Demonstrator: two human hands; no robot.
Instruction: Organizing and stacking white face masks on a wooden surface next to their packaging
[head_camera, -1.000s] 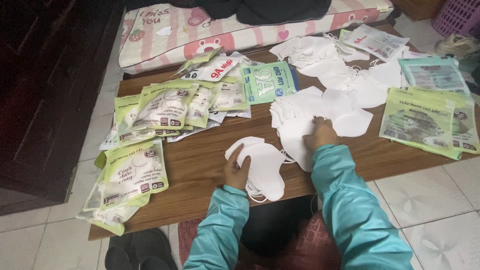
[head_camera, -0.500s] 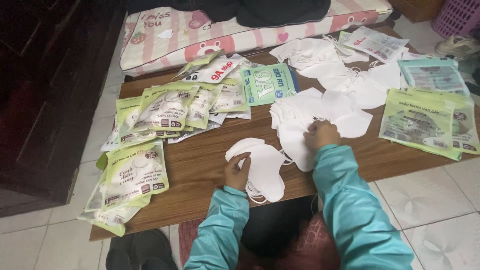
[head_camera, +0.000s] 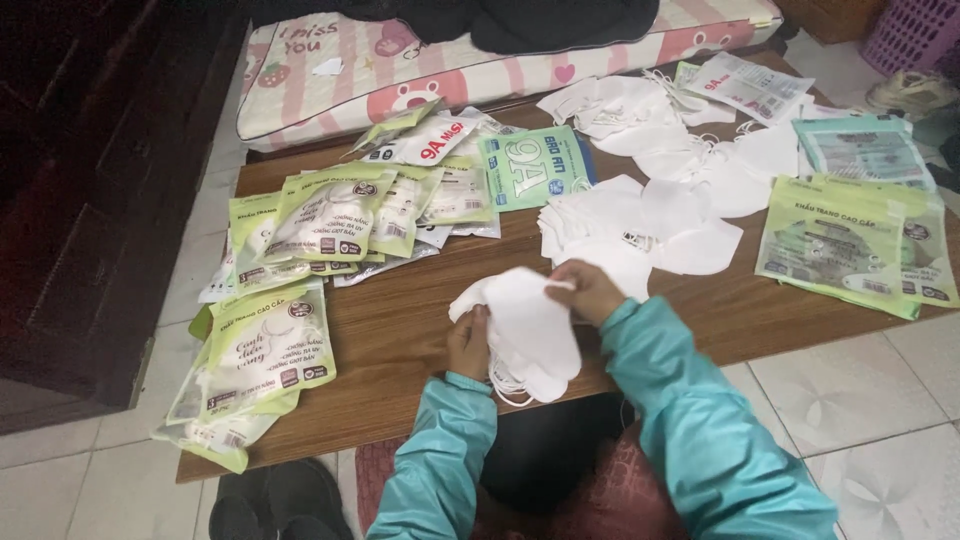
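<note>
A small stack of white face masks (head_camera: 528, 333) lies at the near edge of a low wooden table (head_camera: 400, 330). My left hand (head_camera: 468, 343) grips the stack's left side. My right hand (head_camera: 585, 291) pinches one white mask against the top of the stack. Both arms wear teal sleeves. Just beyond my right hand spreads a loose pile of white masks (head_camera: 640, 225).
Green-and-white sealed mask packets (head_camera: 330, 215) cover the table's left part, with more packets (head_camera: 265, 350) at the near left. Green packets (head_camera: 850, 240) lie at the right. A pink striped cushion (head_camera: 480, 60) sits behind the table. Tiled floor surrounds it.
My right hand has come back from the loose pile with a mask and set it on the stack in my left hand. The stack has lifted slightly.
</note>
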